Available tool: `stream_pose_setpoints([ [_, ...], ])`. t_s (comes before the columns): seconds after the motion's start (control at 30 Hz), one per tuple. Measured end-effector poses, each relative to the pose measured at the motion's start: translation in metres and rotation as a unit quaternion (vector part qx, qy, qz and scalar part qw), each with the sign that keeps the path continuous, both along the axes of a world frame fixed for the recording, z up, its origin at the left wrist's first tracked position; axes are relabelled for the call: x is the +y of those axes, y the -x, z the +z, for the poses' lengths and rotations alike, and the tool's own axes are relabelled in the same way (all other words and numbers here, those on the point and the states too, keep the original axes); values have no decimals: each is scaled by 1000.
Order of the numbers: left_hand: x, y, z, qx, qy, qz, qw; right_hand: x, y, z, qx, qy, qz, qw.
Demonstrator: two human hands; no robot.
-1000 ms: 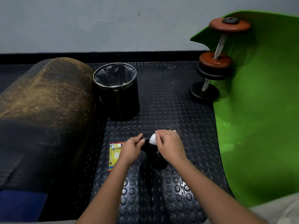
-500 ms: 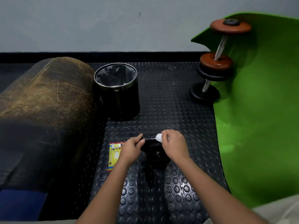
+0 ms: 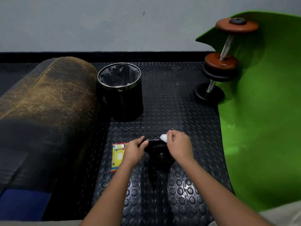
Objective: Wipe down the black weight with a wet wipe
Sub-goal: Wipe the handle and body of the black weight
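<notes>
Wiping under way: right hand (image 3: 179, 146) pinching the wet wipe (image 3: 164, 137) against the black weight (image 3: 158, 150) at its one o'clock edge, left hand (image 3: 134, 150) gripping its nine o'clock side; lower faces probably remaining, too dark to judge.

Studded rubber floor (image 3: 171, 103) w/ bin (image 3: 121, 93), dumbbell (image 3: 216, 75), wipe pack (image 3: 118, 154), black weight (image 3: 157, 150).

Right hand (image 3: 179, 146) has carried the wet wipe (image 3: 163, 137) back and forth along the upper edge of the black weight (image 3: 156, 146), ending toward the right end.
</notes>
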State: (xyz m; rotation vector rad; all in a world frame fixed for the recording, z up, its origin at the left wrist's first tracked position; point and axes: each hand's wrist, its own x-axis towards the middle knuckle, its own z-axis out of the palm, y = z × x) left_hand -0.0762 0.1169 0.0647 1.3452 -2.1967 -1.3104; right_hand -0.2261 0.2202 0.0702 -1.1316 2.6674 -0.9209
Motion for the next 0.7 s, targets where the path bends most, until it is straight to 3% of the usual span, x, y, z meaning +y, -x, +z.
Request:
stream_pose_setpoints([
  [0.2,-1,0,-1,-10,-2,2,1000,8,-8,-9,41,59,131,989],
  [0.33,0,-1,0,-6,-15,3,1000,27,7,-10,-4,92,100,991],
  [0.5,-1,-3,1,-4,-29,-15,999,13,13,0,-88,-14,9,996],
  [0.7,-2,-3,0,-5,-28,-22,999,0,-1,4,25,-49,106,993],
])
